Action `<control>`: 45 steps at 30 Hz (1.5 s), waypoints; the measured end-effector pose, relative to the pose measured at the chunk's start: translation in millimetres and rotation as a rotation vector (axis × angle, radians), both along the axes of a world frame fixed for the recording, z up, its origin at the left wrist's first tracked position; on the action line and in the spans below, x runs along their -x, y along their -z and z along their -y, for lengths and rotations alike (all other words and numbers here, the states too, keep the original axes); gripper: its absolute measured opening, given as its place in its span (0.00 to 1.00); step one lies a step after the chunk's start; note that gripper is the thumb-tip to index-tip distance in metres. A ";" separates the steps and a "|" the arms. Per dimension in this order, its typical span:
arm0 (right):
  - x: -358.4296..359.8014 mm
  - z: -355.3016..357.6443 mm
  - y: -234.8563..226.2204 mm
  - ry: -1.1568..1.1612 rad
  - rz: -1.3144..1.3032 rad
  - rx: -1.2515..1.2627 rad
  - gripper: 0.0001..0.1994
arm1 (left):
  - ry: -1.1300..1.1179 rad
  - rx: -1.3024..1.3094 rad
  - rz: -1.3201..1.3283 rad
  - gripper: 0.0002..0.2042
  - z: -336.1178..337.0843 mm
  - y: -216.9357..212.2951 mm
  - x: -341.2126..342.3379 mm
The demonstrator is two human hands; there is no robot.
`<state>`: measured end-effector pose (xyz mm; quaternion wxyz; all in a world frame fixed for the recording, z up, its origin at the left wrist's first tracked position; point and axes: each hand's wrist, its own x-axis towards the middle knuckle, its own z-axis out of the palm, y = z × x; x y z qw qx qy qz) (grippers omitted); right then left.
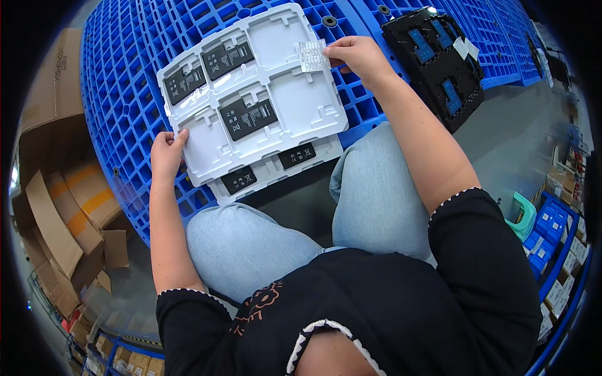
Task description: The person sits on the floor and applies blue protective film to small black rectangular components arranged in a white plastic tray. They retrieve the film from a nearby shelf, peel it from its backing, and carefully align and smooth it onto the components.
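Observation:
A white plastic tray [305, 111] with moulded pockets lies before me, over a second white tray [266, 170]. Flat black batteries fill three of its pockets: one battery [185, 84] at the far left, another [227, 60] beside it, and a third [248, 118] in the near middle. The other pockets are bare. From the lower tray, two more batteries [239, 180] peek out along the near edge. My left hand [167, 154] is closed on the upper tray's near left rim. Between thumb and fingers, my right hand [360, 58] pinches a printed paper slip [313, 56] above the far right pocket.
Blue plastic pallets [122, 94] with open grids bear the trays. To the right stands a black tray [433, 62] with blue pieces and paper slips. Cardboard boxes [56, 219] crowd the left side. Blue bins [549, 229] and a green stool-like object [522, 216] are at the right.

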<state>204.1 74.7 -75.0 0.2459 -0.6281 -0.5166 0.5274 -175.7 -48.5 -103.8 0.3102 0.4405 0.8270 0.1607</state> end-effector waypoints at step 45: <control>52.4 -37.5 -110.2 -0.085 -1.060 -0.274 0.20 | -0.388 -0.602 1.231 0.18 -60.5 -92.4 13.8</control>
